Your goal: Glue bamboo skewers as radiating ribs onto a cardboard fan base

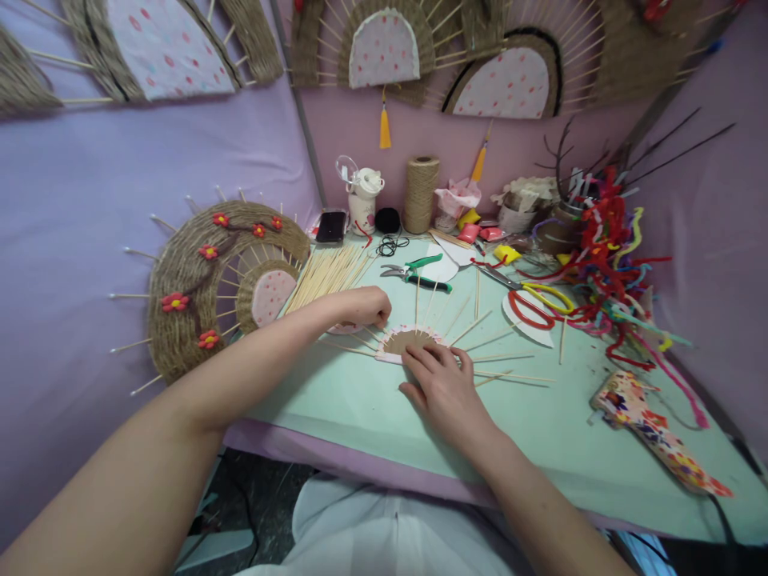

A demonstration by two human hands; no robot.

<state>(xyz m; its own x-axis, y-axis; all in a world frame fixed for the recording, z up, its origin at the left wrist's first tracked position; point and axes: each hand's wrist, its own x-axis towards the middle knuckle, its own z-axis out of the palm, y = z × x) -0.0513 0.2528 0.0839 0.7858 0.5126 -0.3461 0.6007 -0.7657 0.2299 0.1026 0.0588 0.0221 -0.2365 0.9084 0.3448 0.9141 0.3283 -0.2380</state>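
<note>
A half-round cardboard piece [403, 344] with a pale pink spotted rim lies on the table, thin wooden sticks [471, 326] fanning out from its curved edge. My left hand [367, 306] is closed in a pinch at the upper left of that edge, by one of the sticks; the fingertips are partly hidden. Across the lower right part of the cardboard, my right hand [444, 384] rests palm down with its fingers spread, pressing on it. Beneath my left wrist, a second pink spotted piece [346, 328] is partly covered.
A bundle of sticks [330, 272] lies behind my left forearm. Green-handled pruning shears [420, 274], scissors [528, 296] and a floral-patterned glue gun [654, 428] lie around. A twine spool [422, 192] stands at the back; a finished twine fan [180, 320] leans left.
</note>
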